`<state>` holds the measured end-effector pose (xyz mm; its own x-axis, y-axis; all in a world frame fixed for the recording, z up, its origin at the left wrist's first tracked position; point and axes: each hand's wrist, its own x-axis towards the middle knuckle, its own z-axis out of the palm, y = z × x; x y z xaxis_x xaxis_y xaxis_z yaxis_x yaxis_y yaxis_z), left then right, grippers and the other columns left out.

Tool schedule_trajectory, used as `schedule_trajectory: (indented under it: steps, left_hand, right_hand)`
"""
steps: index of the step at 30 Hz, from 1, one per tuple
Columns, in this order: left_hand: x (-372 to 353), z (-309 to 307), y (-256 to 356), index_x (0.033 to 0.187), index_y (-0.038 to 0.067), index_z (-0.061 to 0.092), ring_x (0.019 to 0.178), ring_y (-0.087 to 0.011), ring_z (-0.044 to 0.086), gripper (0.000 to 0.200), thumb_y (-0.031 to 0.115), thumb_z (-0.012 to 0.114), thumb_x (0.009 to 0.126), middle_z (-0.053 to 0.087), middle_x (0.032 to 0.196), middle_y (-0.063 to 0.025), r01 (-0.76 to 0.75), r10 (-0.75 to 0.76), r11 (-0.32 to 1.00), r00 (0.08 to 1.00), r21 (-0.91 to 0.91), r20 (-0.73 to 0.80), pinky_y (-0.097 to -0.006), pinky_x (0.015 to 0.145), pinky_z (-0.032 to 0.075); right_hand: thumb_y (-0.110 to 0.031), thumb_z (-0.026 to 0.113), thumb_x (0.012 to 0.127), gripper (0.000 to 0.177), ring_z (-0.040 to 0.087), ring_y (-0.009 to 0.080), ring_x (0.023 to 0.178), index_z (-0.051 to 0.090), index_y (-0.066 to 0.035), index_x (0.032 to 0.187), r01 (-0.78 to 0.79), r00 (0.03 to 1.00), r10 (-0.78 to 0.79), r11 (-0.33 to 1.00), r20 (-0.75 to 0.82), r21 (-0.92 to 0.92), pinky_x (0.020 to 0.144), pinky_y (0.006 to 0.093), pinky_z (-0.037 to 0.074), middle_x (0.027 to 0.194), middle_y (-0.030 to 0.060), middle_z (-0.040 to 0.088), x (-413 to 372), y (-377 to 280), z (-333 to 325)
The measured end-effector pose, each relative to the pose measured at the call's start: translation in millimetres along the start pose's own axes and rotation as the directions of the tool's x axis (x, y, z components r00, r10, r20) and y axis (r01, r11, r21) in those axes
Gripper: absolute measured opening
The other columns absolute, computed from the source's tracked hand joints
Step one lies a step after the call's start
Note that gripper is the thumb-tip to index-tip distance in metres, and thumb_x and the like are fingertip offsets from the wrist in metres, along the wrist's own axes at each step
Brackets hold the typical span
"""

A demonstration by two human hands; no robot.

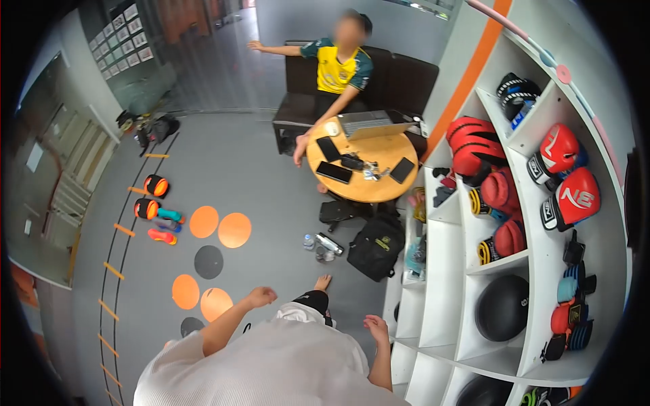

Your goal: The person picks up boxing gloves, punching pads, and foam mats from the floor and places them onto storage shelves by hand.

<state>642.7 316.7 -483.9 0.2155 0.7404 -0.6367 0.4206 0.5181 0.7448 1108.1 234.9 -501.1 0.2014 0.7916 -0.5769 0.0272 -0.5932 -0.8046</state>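
Left hand (261, 296) and right hand (376, 329), both grips released, above grey floor (264, 183).
An orange disc (216, 304) lies on the floor near the left hand; white shelving (441, 308) stands right; beyond, a black backpack (376, 249), then a round counter (372, 193) bearing a laptop (367, 124).

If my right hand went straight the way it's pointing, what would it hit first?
Probably the black backpack ahead on the floor, though your right hand may pass above it; depth is unclear.
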Motion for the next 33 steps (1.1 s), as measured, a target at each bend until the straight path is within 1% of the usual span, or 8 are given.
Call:
schedule_trajectory:
  steps: [5, 11, 14, 19, 20, 22, 28, 33]
  left_hand:
    - [-128, -15, -125, 0.09, 0.002, 0.067, 0.071, -0.0165, 0.065, 0.022, 0.022, 0.061, 0.082, 0.068, 0.079, -0.0069, 0.383, -0.414, 0.91, 0.84, -0.158, -0.351, -0.0315, 0.062, 0.05]
    - [-206, 65, -318, 0.083, 0.005, 0.066, 0.066, -0.0189, 0.063, 0.019, 0.023, 0.061, 0.084, 0.065, 0.084, -0.0099, 0.568, -0.824, 0.472, 0.556, -0.675, -0.108, -0.0334, 0.049, 0.046]
    - [-247, 107, -350, 0.078, 0.007, 0.064, 0.063, -0.0161, 0.059, 0.017, 0.024, 0.063, 0.082, 0.062, 0.08, -0.0088, 0.55, -0.73, 0.573, 0.679, -0.607, -0.074, -0.0346, 0.048, 0.045]
    - [-286, 133, -372, 0.079, 0.006, 0.067, 0.052, -0.0168, 0.054, 0.02, 0.026, 0.065, 0.079, 0.06, 0.07, -0.0095, 0.379, -0.768, 0.445, 0.627, -0.811, -0.128, -0.0372, 0.044, 0.043]
    - [-277, 142, -424, 0.083, 0.003, 0.069, 0.054, -0.0196, 0.057, 0.024, 0.026, 0.065, 0.08, 0.063, 0.069, -0.0096, 0.299, -0.592, 0.734, 0.722, -0.61, -0.359, -0.0388, 0.046, 0.045]
    - [-305, 115, -372, 0.087, 0.001, 0.07, 0.064, -0.0215, 0.061, 0.025, 0.025, 0.064, 0.082, 0.066, 0.077, -0.0105, 0.238, -0.762, 0.408, 0.621, -0.881, -0.184, -0.042, 0.052, 0.047]
    - [-341, 51, -382, 0.109, 0.004, 0.06, 0.084, -0.0203, 0.063, 0.027, 0.021, 0.058, 0.089, 0.064, 0.101, -0.0126, 0.196, -0.824, 0.249, 0.557, -0.948, -0.102, -0.0342, 0.065, 0.049]
    - [-342, 8, -392, 0.113, 0.009, 0.058, 0.085, -0.0196, 0.064, 0.029, 0.026, 0.058, 0.089, 0.067, 0.1, -0.0072, 0.206, -0.843, 0.272, 0.522, -0.94, -0.129, -0.0395, 0.072, 0.05]
  right_hand:
    - [-0.014, 0.062, 0.088, 0.027, 0.066, 0.0145, 0.085, 0.065, -0.002, 0.112, 0.175, 0.94, -0.095, 0.958, 0.327, -0.227, 0.077, 0.0269, 0.051, 0.095, 0.0083, 0.07, 6, -50, 71]
    - [-0.013, 0.06, 0.089, 0.026, 0.065, 0.0151, 0.088, 0.064, -0.001, 0.112, 0.361, 0.853, -0.191, 0.888, 0.485, -0.286, 0.08, 0.0282, 0.051, 0.099, 0.009, 0.07, -3, -122, 136]
    - [-0.013, 0.059, 0.09, 0.026, 0.065, 0.0158, 0.09, 0.063, -0.002, 0.113, 0.343, 0.823, -0.136, 0.893, 0.551, -0.291, 0.081, 0.028, 0.05, 0.102, 0.0096, 0.069, -11, -133, 171]
    - [-0.018, 0.058, 0.092, 0.027, 0.064, 0.0153, 0.094, 0.061, -0.005, 0.116, 0.324, 0.794, -0.029, 0.866, 0.607, -0.382, 0.082, 0.0279, 0.045, 0.109, 0.0095, 0.067, -38, -146, 251]
    - [-0.018, 0.058, 0.092, 0.027, 0.064, 0.0153, 0.094, 0.061, -0.005, 0.116, 0.324, 0.785, 0.0, 0.853, 0.62, -0.41, 0.082, 0.0279, 0.045, 0.109, 0.0095, 0.067, -52, -154, 274]
    - [-0.02, 0.057, 0.093, 0.03, 0.064, 0.0153, 0.098, 0.06, -0.006, 0.119, 0.361, 0.717, 0.018, 0.846, 0.697, -0.393, 0.087, 0.0297, 0.044, 0.111, 0.0079, 0.067, -75, -155, 307]
    - [-0.026, 0.057, 0.093, 0.03, 0.063, 0.0155, 0.099, 0.06, -0.008, 0.117, 0.322, 0.676, 0.178, 0.802, 0.716, -0.503, 0.087, 0.0311, 0.045, 0.11, 0.0066, 0.067, -49, -99, 373]
    - [-0.022, 0.058, 0.088, 0.022, 0.064, 0.0155, 0.078, 0.065, -0.007, 0.102, -0.115, 0.734, 0.584, 0.61, 0.347, -0.784, 0.061, 0.0281, 0.048, 0.093, 0.0081, 0.067, 24, 30, 324]
